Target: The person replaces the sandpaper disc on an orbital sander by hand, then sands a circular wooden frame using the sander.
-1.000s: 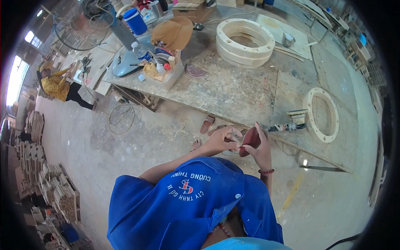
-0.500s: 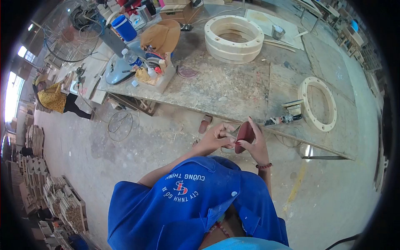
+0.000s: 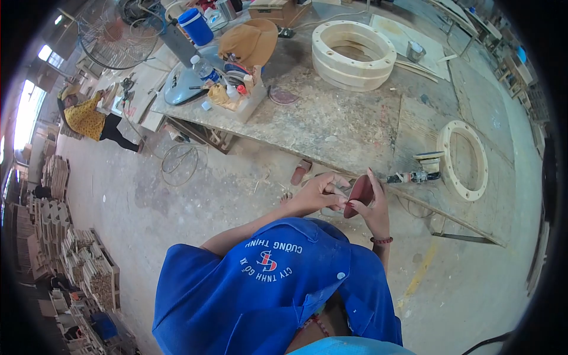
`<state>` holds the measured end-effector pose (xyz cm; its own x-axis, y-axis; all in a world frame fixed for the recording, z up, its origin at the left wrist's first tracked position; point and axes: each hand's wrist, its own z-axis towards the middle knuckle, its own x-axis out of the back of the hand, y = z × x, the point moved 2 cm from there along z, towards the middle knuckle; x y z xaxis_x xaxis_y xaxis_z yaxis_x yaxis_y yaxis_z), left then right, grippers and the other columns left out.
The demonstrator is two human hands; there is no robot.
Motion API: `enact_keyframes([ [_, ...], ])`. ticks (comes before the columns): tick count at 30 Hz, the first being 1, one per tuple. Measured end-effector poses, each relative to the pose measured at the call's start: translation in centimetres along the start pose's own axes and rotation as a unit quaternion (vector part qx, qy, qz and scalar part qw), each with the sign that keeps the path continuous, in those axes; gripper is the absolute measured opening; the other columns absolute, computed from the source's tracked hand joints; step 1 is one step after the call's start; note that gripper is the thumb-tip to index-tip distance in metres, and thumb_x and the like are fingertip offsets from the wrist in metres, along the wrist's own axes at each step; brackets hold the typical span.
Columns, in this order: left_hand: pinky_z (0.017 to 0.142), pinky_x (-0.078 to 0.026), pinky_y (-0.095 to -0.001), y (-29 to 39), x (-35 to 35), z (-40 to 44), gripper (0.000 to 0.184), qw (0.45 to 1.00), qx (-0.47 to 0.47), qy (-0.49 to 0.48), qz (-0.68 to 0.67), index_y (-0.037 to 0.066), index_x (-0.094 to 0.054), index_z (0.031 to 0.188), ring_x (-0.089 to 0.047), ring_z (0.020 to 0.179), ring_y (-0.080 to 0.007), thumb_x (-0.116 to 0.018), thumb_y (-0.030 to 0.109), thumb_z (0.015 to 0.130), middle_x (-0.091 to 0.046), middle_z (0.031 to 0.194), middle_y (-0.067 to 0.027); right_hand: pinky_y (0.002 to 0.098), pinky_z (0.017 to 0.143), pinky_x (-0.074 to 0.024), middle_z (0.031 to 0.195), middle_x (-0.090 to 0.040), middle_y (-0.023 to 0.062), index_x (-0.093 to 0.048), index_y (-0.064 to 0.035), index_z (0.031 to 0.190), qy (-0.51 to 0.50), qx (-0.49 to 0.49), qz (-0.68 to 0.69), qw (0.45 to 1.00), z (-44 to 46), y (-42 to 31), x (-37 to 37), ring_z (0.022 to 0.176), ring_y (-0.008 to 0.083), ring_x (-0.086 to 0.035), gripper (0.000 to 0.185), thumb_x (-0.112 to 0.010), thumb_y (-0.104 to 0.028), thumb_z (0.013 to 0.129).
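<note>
My right hand (image 3: 374,212) holds a dark red, bent disc (image 3: 358,197), its thumb on the near side and its fingers stretched behind. Beside it, my left hand (image 3: 322,194) is closed at the disc's left edge, thumb and fingertips pinched together; whatever is between them is too small to make out. Both hands are in front of the table edge, above the floor. Just right of them, a power tool with a flat pad (image 3: 414,176) lies on the table (image 3: 331,139) beside a thin pale ring (image 3: 445,160).
A thick pale ring (image 3: 353,77) stands on the table's far part. Left of it are a brown cap (image 3: 251,42), a box of supplies (image 3: 251,100), a water bottle and a blue jug (image 3: 195,27). A person in yellow (image 3: 86,120) works at the left near a fan (image 3: 115,38).
The camera view has shifted slightly, moving the whole scene in the frame. My hands keep hold around the red disc, with small finger movements at its left edge.
</note>
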<state>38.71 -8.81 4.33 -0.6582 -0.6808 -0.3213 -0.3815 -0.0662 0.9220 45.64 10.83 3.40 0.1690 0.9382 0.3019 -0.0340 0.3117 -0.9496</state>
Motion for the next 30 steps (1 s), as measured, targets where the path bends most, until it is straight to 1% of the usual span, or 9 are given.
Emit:
enact_keyframes([
  [2, 0.071, -0.057, -0.0268, -0.1, 0.0, 0.1, 0.037, 1.000, -0.002, -0.005, -0.002, 0.003, -0.052, 0.123, -0.069, 0.080, -0.0128, -0.071, 0.010, 0.091, -0.072, 0.094, -0.0100, 0.0411, 0.106, -0.0411, 0.129, -0.050, 0.0163, -0.040, -0.0083, 0.151, -0.002, -0.005, 0.019, 1.000, 0.0, 0.0, 0.1, 0.123, 0.0299, -0.049, 0.096, -0.086, -0.030, 0.070],
  [5, 0.071, -0.058, -0.0267, -0.4, 0.2, 0.1, 0.036, 1.000, -0.007, -0.012, 0.002, 0.003, -0.053, 0.122, -0.069, 0.080, -0.0129, -0.071, 0.010, 0.091, -0.073, 0.094, -0.0105, 0.0410, 0.106, -0.0409, 0.130, -0.049, 0.0164, -0.040, -0.0083, 0.151, -0.007, 0.000, -0.015, 1.000, 0.0, 0.4, 0.2, 0.123, 0.0295, -0.049, 0.096, -0.086, -0.031, 0.070],
  [14, 0.072, -0.058, -0.0261, 0.3, 0.2, -0.4, 0.036, 1.000, -0.002, -0.005, 0.006, 0.003, -0.053, 0.122, -0.070, 0.080, -0.0132, -0.071, 0.009, 0.091, -0.073, 0.094, -0.0109, 0.0413, 0.105, -0.0412, 0.130, -0.049, 0.0171, -0.040, -0.0079, 0.151, -0.007, 0.003, -0.008, 1.000, 0.1, 0.1, -0.1, 0.123, 0.0300, -0.050, 0.097, -0.086, -0.032, 0.070],
  [17, 0.072, -0.058, -0.0261, 0.2, 0.3, -0.5, 0.036, 1.000, -0.010, -0.011, 0.005, 0.003, -0.053, 0.122, -0.070, 0.081, -0.0132, -0.070, 0.009, 0.092, -0.072, 0.094, -0.0107, 0.0412, 0.105, -0.0413, 0.131, -0.049, 0.0172, -0.040, -0.0074, 0.151, -0.009, -0.011, -0.002, 1.000, -0.1, -0.6, -0.1, 0.123, 0.0301, -0.050, 0.097, -0.086, -0.032, 0.070],
  [22, 0.072, -0.058, -0.0260, -0.6, 0.6, -0.6, 0.036, 1.000, -0.012, -0.011, 0.010, 0.003, -0.054, 0.121, -0.070, 0.081, -0.0128, -0.071, 0.010, 0.091, -0.072, 0.093, -0.0102, 0.0414, 0.106, -0.0408, 0.133, -0.048, 0.0177, -0.040, -0.0074, 0.151, -0.014, 0.007, -0.023, 1.000, -0.2, -0.3, -0.3, 0.124, 0.0305, -0.049, 0.096, -0.085, -0.031, 0.070],
  [25, 0.071, -0.057, -0.0256, -0.5, 0.6, -0.7, 0.036, 1.000, -0.013, -0.014, 0.013, 0.003, -0.054, 0.121, -0.069, 0.080, -0.0125, -0.072, 0.011, 0.091, -0.072, 0.092, -0.0099, 0.0417, 0.107, -0.0399, 0.135, -0.047, 0.0179, -0.040, -0.0077, 0.151, -0.013, 0.007, -0.023, 1.000, -0.4, -0.3, -0.4, 0.125, 0.0309, -0.049, 0.096, -0.086, -0.030, 0.069],
  [30, 0.072, -0.054, -0.0256, -0.1, 0.4, -1.0, 0.035, 0.999, 0.001, -0.017, 0.028, 0.005, -0.053, 0.120, -0.068, 0.079, -0.0120, -0.071, 0.009, 0.091, -0.073, 0.092, -0.0092, 0.0419, 0.109, -0.0389, 0.136, -0.047, 0.0185, -0.040, -0.0078, 0.151, -0.020, -0.004, -0.035, 0.999, -0.6, -0.2, -0.4, 0.128, 0.0316, -0.048, 0.097, -0.086, -0.029, 0.068],
])
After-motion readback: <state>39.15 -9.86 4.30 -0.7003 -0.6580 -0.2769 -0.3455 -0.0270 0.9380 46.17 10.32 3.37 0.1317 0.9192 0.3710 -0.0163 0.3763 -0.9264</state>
